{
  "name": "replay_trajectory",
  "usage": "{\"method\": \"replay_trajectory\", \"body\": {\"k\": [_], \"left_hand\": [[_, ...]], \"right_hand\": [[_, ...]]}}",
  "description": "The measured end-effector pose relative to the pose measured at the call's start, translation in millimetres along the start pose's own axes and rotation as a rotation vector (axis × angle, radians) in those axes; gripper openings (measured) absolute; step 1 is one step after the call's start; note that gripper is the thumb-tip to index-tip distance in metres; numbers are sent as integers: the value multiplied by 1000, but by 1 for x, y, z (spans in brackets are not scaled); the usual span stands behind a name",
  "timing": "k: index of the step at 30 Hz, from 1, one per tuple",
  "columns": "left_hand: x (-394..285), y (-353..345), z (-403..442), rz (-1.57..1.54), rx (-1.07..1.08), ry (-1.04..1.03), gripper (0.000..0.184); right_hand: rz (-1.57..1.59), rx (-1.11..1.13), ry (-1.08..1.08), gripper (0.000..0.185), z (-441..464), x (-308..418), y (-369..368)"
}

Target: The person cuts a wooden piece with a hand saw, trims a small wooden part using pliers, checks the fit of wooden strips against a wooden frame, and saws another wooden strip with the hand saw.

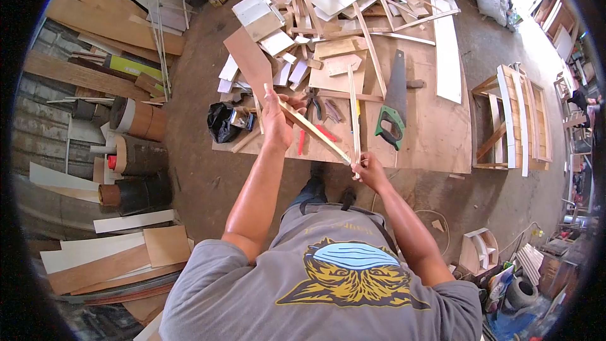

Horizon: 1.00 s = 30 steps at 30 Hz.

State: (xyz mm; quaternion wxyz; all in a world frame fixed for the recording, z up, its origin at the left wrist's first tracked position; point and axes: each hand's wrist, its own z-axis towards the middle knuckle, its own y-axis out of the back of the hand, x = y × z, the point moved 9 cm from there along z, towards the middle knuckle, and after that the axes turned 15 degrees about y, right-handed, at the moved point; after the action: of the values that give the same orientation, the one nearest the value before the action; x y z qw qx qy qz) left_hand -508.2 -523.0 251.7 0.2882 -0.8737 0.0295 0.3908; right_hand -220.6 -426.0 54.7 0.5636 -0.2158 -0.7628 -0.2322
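Observation:
My left hand [278, 117] is closed round the upper end of a narrow wooden strip [314, 131], which slants down toward my right hand. A flat brown board [247, 57] rises just above my left hand; whether the fingers hold it too is unclear. My right hand [369, 172] pinches the lower end of several thin pale sticks [353, 107], near the strip's lower end. Pliers [314, 105], a red tool [326, 132] and a green-handled saw [392, 104] lie on the wooden table [435, 145] beyond my hands.
Heaped wood offcuts [334, 0] cover the table's far part. A black plastic bag [221, 123] sits at its left edge. To the right stands a wooden frame [514, 117]; rolls [142, 119] and boards [126, 259] line the left. A small curved shelf [480, 251] is at lower right.

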Motion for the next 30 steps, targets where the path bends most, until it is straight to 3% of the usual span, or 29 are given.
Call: {"method": "replay_trajectory", "body": {"k": [5, 10, 13, 16, 19, 22, 26, 30], "left_hand": [[-7, 28, 30, -102, -27, 17, 56], [-21, 53, 61, -121, -54, 14, 61], [-28, 70, 86, -136, -84, 34, 57], [-32, 77, 107, -114, -83, 72, 50], [-37, 70, 113, -11, -55, 88, 40], [-35, 63, 117, 99, -15, 99, 36], [-25, 60, 125, 167, 26, 127, 35], [-16, 62, 128, 214, 22, 143, 37]], "right_hand": [[-197, -6, 113, 42, 49, -27, -22], [-388, 38, 143, 42, 86, 15, -29], [-550, -25, 189, 37, 119, 31, -14], [-872, 5, 75, 39, 160, 71, 6], [-1115, -163, 240, 47, 209, 84, 23], [-1233, -137, 358, 48, 239, 78, 26], [-1366, 111, 291, 38, 262, 78, 20], [-1376, 171, 362, 31, 266, 79, 23]]}}
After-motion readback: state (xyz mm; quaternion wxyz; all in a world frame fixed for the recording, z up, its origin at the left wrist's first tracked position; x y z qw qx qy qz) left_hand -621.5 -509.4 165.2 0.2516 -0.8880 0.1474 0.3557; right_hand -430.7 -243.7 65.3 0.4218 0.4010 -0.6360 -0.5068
